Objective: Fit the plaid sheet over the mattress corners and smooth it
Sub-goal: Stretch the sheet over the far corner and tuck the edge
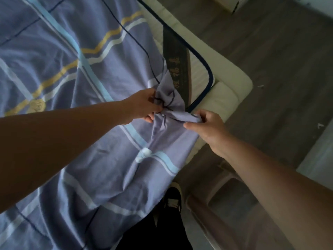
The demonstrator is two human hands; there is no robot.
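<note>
The plaid sheet (59,56), purple-blue with light blue, white and yellow stripes, lies wrinkled over most of the mattress. Its corner is bunched up near the mattress corner (203,76), which shows bare: white with dark blue piping and a dark label strip. My left hand (144,106) grips the bunched cloth from the left. My right hand (207,127) pinches the tip of the same corner between thumb and fingers, just short of the mattress edge.
A cream padded bed frame (232,91) runs around the mattress. Beyond it lies grey wood-look floor (281,56). My dark trousers and a black shoe (173,199) stand beside the bed, next to a pale plastic stool (225,193).
</note>
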